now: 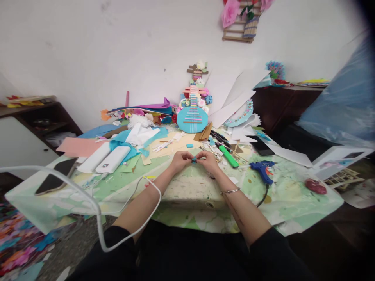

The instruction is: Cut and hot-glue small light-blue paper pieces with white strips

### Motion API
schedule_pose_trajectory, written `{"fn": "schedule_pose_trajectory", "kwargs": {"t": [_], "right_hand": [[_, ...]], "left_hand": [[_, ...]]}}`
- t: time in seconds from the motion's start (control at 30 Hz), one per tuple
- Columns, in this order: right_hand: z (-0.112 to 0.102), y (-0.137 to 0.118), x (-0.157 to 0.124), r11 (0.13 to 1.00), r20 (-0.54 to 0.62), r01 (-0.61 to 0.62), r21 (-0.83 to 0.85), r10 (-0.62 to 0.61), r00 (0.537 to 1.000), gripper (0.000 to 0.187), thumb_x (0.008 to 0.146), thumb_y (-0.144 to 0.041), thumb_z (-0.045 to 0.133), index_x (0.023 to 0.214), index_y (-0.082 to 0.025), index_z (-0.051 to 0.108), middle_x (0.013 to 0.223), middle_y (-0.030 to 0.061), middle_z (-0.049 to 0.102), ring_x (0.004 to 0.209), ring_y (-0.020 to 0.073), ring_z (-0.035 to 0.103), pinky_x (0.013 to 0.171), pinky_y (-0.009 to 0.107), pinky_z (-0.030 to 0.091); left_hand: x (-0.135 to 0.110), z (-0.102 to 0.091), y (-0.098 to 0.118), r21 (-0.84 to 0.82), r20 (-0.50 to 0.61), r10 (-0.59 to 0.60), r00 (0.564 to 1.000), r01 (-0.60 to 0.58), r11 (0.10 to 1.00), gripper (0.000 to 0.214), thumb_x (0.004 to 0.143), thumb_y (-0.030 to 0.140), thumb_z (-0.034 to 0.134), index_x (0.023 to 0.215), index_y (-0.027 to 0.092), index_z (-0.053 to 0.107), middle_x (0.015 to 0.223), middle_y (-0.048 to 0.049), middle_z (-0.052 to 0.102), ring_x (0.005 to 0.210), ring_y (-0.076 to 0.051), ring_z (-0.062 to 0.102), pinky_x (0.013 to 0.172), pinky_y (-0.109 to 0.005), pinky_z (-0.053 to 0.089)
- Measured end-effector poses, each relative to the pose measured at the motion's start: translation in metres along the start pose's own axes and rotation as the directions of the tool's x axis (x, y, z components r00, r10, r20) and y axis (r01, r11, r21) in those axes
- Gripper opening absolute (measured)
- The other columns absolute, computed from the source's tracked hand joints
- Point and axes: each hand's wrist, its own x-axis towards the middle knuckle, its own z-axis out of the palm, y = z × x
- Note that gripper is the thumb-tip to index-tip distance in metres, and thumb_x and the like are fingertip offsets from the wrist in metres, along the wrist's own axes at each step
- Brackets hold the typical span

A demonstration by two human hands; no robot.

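My left hand [181, 160] and my right hand [207, 160] meet over the middle of the table. Both pinch one small blue piece [193, 159] between their fingertips, too small to name further. A thin bracelet [230, 191] circles my right wrist. Another small blue piece [190, 145] lies on tan paper just beyond my hands. A blue paper guitar-shaped craft [192, 117] with coloured strips stands against the wall behind.
A blue glue gun [263, 169] and a green marker [228, 156] lie to the right. Left are two white power banks [113, 159], a phone [55, 176] and a white cable [96, 210]. Paper scraps, white sheets [231, 97] and a dark phone [260, 146] crowd the back.
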Motion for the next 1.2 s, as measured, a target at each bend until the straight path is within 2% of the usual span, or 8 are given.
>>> {"fn": "schedule_pose_trajectory", "kwargs": {"t": [0.43,0.77,0.97,1.2], "right_hand": [[0.0004,-0.0071,-0.0015,1.000,0.032,-0.007,0.010,0.007,0.999,0.014,0.061,-0.029,0.069,0.069,-0.017,0.068,0.072,0.0035,0.068,0.071,0.0199,0.061,0.068,0.036,0.050],[-0.0018,-0.0092,-0.0010,0.999,0.042,-0.009,0.047,0.007,0.999,0.013,0.064,-0.029,0.065,0.068,-0.017,0.067,0.069,0.0031,0.067,0.067,0.0173,0.059,0.070,0.032,0.047],[-0.0008,-0.0062,-0.0004,0.994,0.061,-0.053,0.093,0.048,0.997,0.012,0.062,-0.026,0.064,0.068,-0.017,0.064,0.066,0.0019,0.065,0.060,0.0147,0.056,0.060,0.028,0.045],[-0.0018,-0.0089,0.0009,0.983,0.101,-0.114,0.146,0.100,0.990,0.016,0.057,-0.026,0.066,0.068,-0.017,0.058,0.063,-0.0013,0.061,0.056,0.0123,0.053,0.055,0.025,0.042]], "left_hand": [[0.0011,0.0019,-0.0019,-0.004,-0.021,-0.017,1.000,0.017,1.000,0.020,0.055,0.026,0.077,0.067,0.012,0.068,0.063,-0.0033,0.068,0.055,-0.011,0.058,0.056,-0.023,0.045],[-0.0001,0.0033,0.0043,0.004,-0.041,-0.029,0.999,0.029,1.000,0.020,0.057,0.028,0.076,0.065,0.012,0.068,0.060,-0.0028,0.066,0.054,-0.012,0.058,0.055,-0.023,0.044],[-0.0009,0.0067,0.0054,-0.035,-0.056,-0.036,0.998,0.034,0.999,0.021,0.057,0.027,0.075,0.065,0.013,0.063,0.061,-0.0010,0.064,0.054,-0.011,0.058,0.056,-0.024,0.045],[-0.0005,0.0056,0.0072,-0.089,-0.011,-0.046,0.999,0.044,0.995,0.026,0.054,0.025,0.076,0.070,0.013,0.060,0.066,-0.0008,0.064,0.059,-0.011,0.058,0.061,-0.024,0.045]]}}
